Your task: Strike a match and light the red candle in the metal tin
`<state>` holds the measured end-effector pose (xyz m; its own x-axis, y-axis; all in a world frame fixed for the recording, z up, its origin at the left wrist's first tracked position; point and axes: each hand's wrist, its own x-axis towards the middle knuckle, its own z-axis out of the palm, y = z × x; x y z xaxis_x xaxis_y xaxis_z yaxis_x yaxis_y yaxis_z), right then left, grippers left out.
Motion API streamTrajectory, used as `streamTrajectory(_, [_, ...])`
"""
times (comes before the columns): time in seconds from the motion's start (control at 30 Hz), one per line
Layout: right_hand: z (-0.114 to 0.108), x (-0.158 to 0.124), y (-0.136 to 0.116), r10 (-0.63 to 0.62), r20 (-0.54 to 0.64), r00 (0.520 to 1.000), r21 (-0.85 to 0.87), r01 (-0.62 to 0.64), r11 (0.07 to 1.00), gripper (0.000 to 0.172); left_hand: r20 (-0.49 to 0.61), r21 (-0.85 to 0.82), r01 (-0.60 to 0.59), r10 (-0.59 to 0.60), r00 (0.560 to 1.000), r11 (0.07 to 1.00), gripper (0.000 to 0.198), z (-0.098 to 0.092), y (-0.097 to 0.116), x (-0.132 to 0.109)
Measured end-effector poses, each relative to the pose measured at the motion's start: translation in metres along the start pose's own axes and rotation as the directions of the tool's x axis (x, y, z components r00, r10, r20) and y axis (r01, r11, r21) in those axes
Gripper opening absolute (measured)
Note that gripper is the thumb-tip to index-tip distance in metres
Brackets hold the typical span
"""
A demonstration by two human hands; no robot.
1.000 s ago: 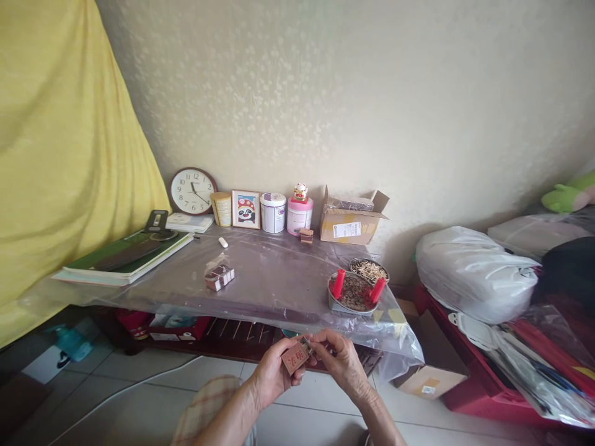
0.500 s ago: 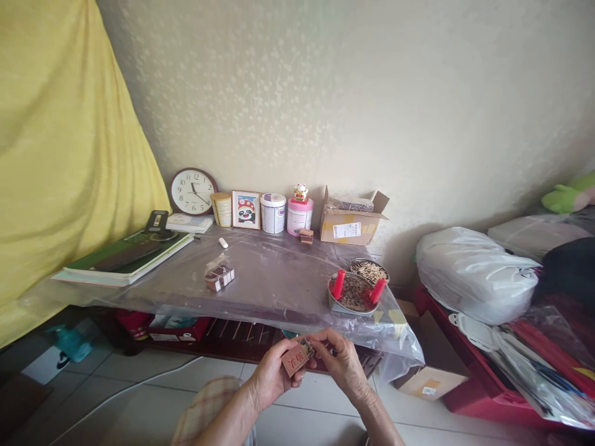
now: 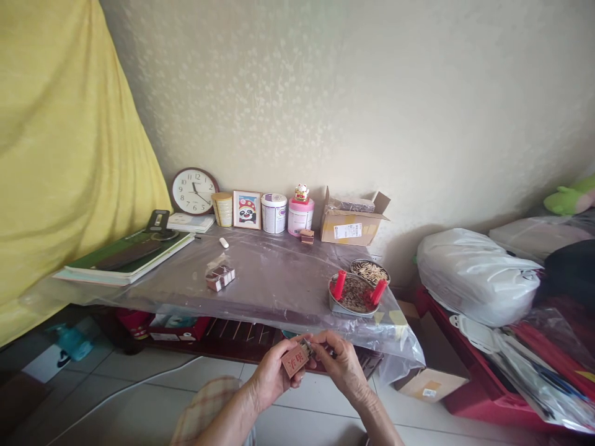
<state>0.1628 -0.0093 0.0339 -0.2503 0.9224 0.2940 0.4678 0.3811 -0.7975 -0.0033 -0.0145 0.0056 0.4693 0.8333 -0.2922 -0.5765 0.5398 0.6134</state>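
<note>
My left hand [image 3: 275,373] is wrapped around a small brown matchbox [image 3: 294,361] with red characters on its face. The box tilts up to the right, its inner tray slid partly out at the far end. Dark match heads seem to show there. Thumb and fingertips of my right hand [image 3: 343,365] are pinched together at that open end; whatever lies between them is too small to make out. Beyond my hands, on the table, stands a tin [image 3: 354,296] of dark grains holding two red candles [image 3: 339,285]. Behind it sits a round dish of matchsticks [image 3: 369,271].
Clear plastic covers the table [image 3: 269,272]. A wrapped pack of matchboxes [image 3: 220,277] lies left of centre. Along the wall are a clock [image 3: 194,191], a picture frame [image 3: 246,210], tubs and an opened carton [image 3: 351,226]. Bags and a red bin [image 3: 483,396] fill the right side.
Both hands stay almost in place around the matchbox. The right fingers have shifted very slightly at its open end. Nothing on the table has moved.
</note>
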Motion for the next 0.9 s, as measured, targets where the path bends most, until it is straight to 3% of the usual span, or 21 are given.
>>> streamTrajectory(0.2, [0.0,0.001,0.002,0.134,-0.045,0.99,0.252,-0.119,0.96,0.031,-0.002,-0.002,-0.015,0.015,1.0,1.0,0.043,0.0,0.0,-0.001])
streamTrajectory(0.4, [0.0,0.004,0.007,0.161,-0.102,0.982,0.41,-0.106,0.906,0.036,-0.032,-0.036,-0.078,0.077,0.997,0.996,0.039,0.001,0.0,0.0])
streamTrajectory(0.67, [0.007,-0.003,0.0,-0.069,-0.052,0.996,-0.003,0.069,0.998,0.027,-0.11,-0.09,-0.235,0.225,0.968,0.968,0.031,0.005,0.001,0.004])
streamTrajectory(0.9, [0.026,-0.007,0.007,-0.23,-0.014,0.973,-0.201,0.223,0.954,0.049,-0.158,-0.064,-0.354,0.341,0.927,0.933,0.029,0.004,0.002,0.004])
